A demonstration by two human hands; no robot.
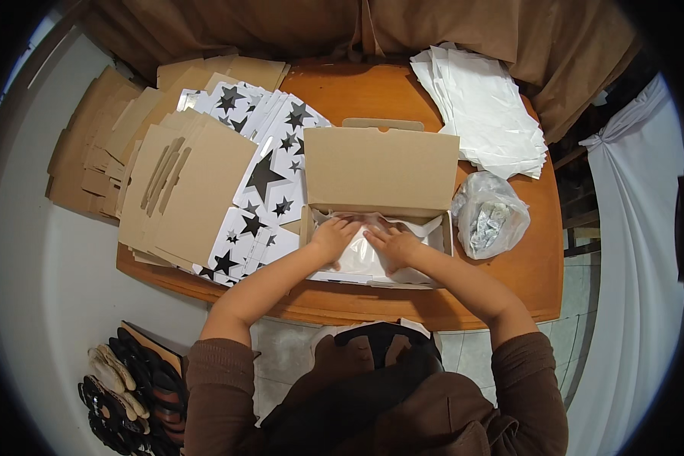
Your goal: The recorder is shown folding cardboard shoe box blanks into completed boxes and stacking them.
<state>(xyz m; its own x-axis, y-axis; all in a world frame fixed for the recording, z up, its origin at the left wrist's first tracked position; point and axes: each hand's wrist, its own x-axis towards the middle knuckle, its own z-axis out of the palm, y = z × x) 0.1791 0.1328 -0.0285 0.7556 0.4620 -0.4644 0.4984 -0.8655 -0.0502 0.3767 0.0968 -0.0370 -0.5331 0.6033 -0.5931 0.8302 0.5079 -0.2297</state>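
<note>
An open cardboard box [380, 167] stands near the table's front edge, its brown lid raised at the back. White paper [427, 229] lines the inside. Within it lies a white bundle in shiny clear plastic [359, 257]; what is inside the bundle I cannot make out. My left hand [333, 239] rests on the bundle's left side, fingers stretched out. From the right, my right hand [394, 248] lies on it too, fingers spread. Both hands are open, palms down, and grip nothing.
Left of the box lie flat brown cardboard pieces [197, 182] and white cardboard with black stars [264, 178]. A stack of white paper sheets [482, 106] lies back right, a plastic bag with silvery contents [494, 216] before it. Several sandals [133, 387] are at lower left.
</note>
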